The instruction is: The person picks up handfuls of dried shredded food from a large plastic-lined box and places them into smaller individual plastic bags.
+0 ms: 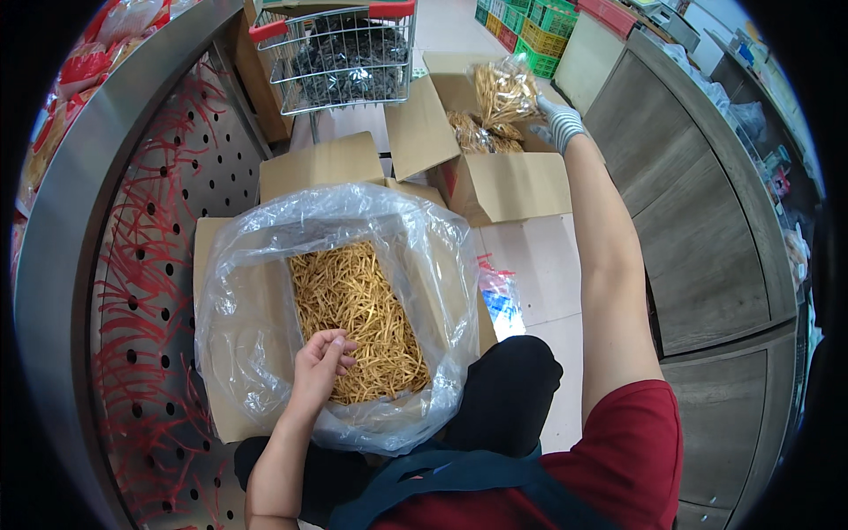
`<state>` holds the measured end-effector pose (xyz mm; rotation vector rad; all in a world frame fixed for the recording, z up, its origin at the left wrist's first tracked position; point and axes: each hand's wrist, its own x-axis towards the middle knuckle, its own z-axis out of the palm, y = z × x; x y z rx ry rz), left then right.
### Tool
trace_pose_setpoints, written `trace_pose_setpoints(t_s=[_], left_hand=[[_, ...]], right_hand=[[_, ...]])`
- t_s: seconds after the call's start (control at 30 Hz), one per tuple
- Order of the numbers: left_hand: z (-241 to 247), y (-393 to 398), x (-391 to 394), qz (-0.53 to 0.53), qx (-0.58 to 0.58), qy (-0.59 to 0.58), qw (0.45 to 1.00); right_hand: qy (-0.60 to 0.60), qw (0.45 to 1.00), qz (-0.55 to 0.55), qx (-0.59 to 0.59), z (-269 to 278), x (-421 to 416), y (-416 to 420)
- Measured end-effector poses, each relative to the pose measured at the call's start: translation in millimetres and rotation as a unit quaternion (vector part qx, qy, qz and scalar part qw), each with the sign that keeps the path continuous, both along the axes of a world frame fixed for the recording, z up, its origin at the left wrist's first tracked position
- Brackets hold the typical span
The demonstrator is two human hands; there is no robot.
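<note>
My left hand (321, 364) is bare, its fingers loosely curled, with nothing seen in it. Below it are golden-brown dried strips (361, 298), filling a cardboard box with a clear plastic liner (440, 265) folded out over its flaps. In a grey-and-white striped glove, my right hand (560, 126) grips the right side of a clear plastic bag of similar strips (507, 89). That bag is raised over a second open cardboard box (513, 189), farther off to the right. More packed bags of strips (474, 136) lie inside that box.
Beyond the boxes stands a wire shopping cart (341, 66) holding dark goods. Left is a perforated metal panel (172, 265) with red strands; right, a grey wood-grain cabinet (709, 245). Blue-and-white plastic packaging (501, 298) lies on the tiles. Stacked crates (543, 40) stand at the back.
</note>
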<state>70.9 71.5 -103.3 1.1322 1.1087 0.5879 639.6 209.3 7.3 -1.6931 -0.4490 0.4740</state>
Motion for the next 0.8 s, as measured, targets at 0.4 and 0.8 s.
trace_pose_setpoints(t_s=[0.4,0.8], left_hand=[[8,-16,6,-0.005,0.005,-0.021,1.000],[-18,-15,12,0.040,0.004,0.079,0.996]], right_hand=[[-0.112,0.980,-0.164,0.031,-201,-19,-155],[-0.059,0.918,0.115,-0.375,-404,-115,-267]])
